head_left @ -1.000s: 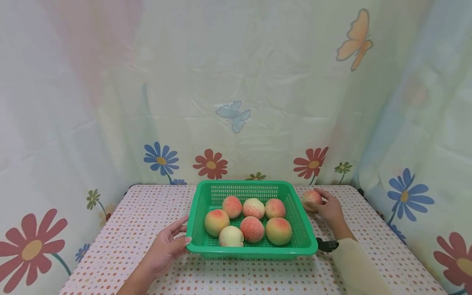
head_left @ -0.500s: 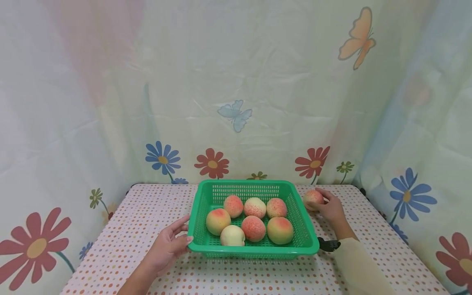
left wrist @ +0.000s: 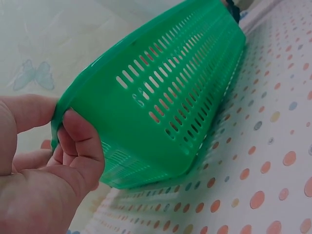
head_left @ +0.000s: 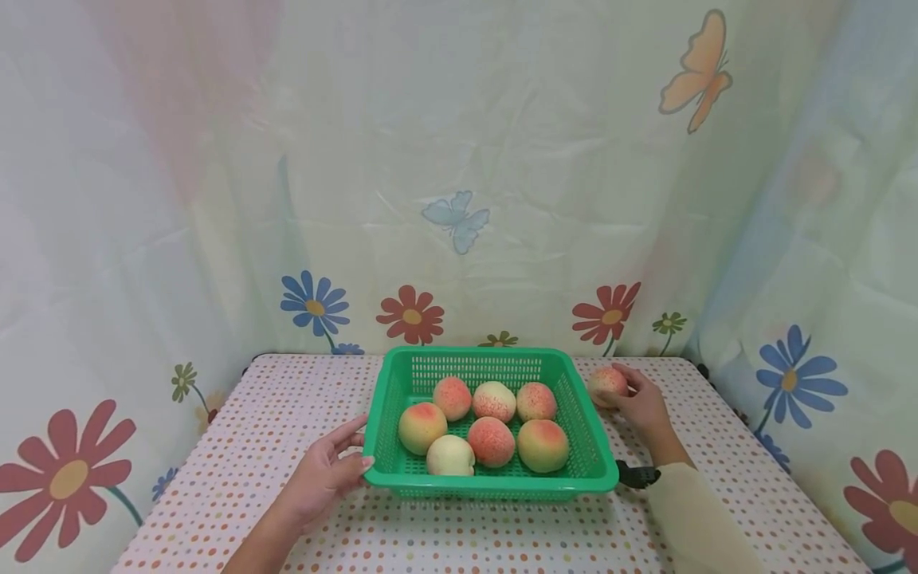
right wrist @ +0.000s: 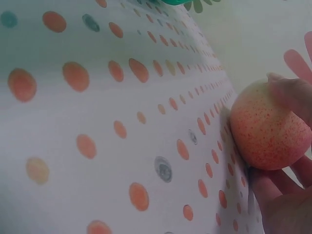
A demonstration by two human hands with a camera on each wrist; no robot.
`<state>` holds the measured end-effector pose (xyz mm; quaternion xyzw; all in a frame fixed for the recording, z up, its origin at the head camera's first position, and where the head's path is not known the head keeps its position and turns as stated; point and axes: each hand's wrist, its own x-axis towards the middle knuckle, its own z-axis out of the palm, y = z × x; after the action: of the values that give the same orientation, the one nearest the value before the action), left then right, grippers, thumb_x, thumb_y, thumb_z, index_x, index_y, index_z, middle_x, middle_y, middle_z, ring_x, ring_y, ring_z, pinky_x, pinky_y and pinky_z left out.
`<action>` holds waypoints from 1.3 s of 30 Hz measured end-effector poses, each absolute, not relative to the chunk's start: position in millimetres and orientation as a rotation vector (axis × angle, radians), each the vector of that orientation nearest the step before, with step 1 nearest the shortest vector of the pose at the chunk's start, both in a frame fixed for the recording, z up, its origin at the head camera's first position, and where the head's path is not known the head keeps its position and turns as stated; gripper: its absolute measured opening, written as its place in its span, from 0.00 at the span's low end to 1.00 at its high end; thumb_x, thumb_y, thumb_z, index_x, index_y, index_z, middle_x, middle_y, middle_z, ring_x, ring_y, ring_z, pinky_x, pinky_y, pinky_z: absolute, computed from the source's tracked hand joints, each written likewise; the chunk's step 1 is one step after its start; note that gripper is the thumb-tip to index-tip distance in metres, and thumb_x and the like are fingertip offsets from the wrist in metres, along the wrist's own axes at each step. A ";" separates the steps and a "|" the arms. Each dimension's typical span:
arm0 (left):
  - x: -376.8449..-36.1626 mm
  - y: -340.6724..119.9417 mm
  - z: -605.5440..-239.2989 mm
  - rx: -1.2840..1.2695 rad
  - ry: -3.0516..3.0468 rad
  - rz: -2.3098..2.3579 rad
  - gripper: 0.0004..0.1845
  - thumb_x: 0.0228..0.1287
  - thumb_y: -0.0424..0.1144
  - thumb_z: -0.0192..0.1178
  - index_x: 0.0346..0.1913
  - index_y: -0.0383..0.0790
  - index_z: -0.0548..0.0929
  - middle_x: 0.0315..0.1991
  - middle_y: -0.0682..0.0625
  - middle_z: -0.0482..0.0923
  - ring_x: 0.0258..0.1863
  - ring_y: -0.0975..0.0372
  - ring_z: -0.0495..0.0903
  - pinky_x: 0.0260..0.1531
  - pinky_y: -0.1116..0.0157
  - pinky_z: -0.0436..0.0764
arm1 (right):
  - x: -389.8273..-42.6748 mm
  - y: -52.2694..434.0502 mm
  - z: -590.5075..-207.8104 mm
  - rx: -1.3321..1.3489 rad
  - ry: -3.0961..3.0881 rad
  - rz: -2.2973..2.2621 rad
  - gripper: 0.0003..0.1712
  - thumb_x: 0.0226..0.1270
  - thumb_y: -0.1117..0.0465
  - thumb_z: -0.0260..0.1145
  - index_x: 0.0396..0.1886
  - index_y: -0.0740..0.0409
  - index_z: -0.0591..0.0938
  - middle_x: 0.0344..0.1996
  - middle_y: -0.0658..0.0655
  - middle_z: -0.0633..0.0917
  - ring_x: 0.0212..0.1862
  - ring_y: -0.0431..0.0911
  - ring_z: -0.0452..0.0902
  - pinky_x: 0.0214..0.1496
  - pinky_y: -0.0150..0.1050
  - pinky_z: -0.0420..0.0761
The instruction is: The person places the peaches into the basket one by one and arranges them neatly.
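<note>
A green plastic basket (head_left: pixel 495 482) stands mid-table in the head view, with several peaches (head_left: pixel 492 442) spread over its bottom. My left hand (head_left: pixel 319 478) pinches the basket's left rim; in the left wrist view the thumb and fingers (left wrist: pixel 80 131) close over that green edge from both sides. Right of the basket, a speckled pink and cream peach (head_left: pixel 605 384) rests at the back of the table. My right hand (head_left: pixel 648 410) grips it, thumb on one side and fingers on the other. In the right wrist view this peach (right wrist: pixel 268 126) sits against the dotted cloth.
A polka-dot cloth (head_left: pixel 430 542) covers the table. Behind and at both sides hangs a curtain (head_left: pixel 344 199) printed with flowers and butterflies. A black strap piece (head_left: pixel 637 475) at the right wrist lies close to the basket's front right corner.
</note>
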<state>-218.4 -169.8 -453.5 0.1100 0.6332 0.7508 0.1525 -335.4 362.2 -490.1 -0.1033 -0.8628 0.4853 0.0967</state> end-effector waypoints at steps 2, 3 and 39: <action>-218.1 -169.6 -452.2 0.311 1.823 2.144 0.43 0.70 0.29 0.61 0.82 0.36 0.50 0.58 0.43 0.68 0.40 0.68 0.83 0.42 0.71 0.87 | -335.7 362.3 -490.3 -0.321 -2.561 1.437 0.43 0.72 0.52 0.68 0.81 0.54 0.61 0.77 0.70 0.63 0.72 0.67 0.65 0.69 0.63 0.75; -217.8 -169.5 -451.6 0.309 1.825 2.140 0.43 0.70 0.29 0.61 0.82 0.36 0.50 0.58 0.43 0.68 0.40 0.68 0.83 0.42 0.70 0.87 | -335.5 362.3 -490.2 -0.321 -2.561 1.439 0.43 0.72 0.51 0.69 0.81 0.54 0.61 0.77 0.70 0.63 0.72 0.66 0.65 0.68 0.63 0.75; -220.2 -170.1 -456.1 0.306 1.809 2.136 0.44 0.70 0.29 0.62 0.82 0.36 0.49 0.58 0.44 0.69 0.44 0.67 0.84 0.45 0.68 0.87 | -313.1 360.1 -486.9 -0.219 -2.583 1.402 0.48 0.68 0.42 0.71 0.81 0.52 0.62 0.78 0.68 0.63 0.75 0.67 0.61 0.69 0.65 0.74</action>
<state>-220.2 -170.1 -456.1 0.1071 0.6339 0.7486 0.1620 -313.1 360.1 -486.9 -0.0739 -0.8723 0.4734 0.0973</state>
